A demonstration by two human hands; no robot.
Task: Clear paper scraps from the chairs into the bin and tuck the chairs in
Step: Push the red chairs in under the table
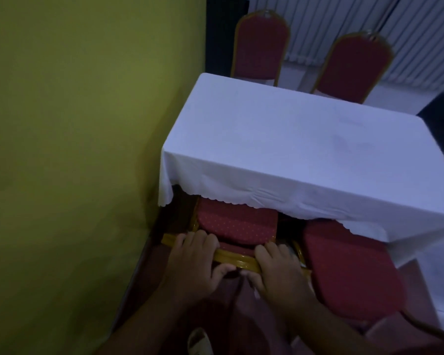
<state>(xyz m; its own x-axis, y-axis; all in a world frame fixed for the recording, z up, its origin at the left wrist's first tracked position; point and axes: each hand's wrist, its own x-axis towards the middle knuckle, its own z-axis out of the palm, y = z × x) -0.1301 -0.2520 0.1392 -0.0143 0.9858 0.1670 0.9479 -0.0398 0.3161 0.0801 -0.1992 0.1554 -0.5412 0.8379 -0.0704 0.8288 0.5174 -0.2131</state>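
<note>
Chair [237, 225] with its red seat partly under the near-left corner of the white-clothed table [292, 139]; left hand [192, 265] and right hand [274, 272] both grasp its gold backrest top.

Bench [305, 149]: rectangular, covered by a white cloth [267, 196] with scalloped hem hanging over the near and left edges. Cloth creased near the middle of the front edge. Left end sits close to a green wall [75, 149]. Floor [431, 278] to the right of bench looks pale; detail dim.
</note>
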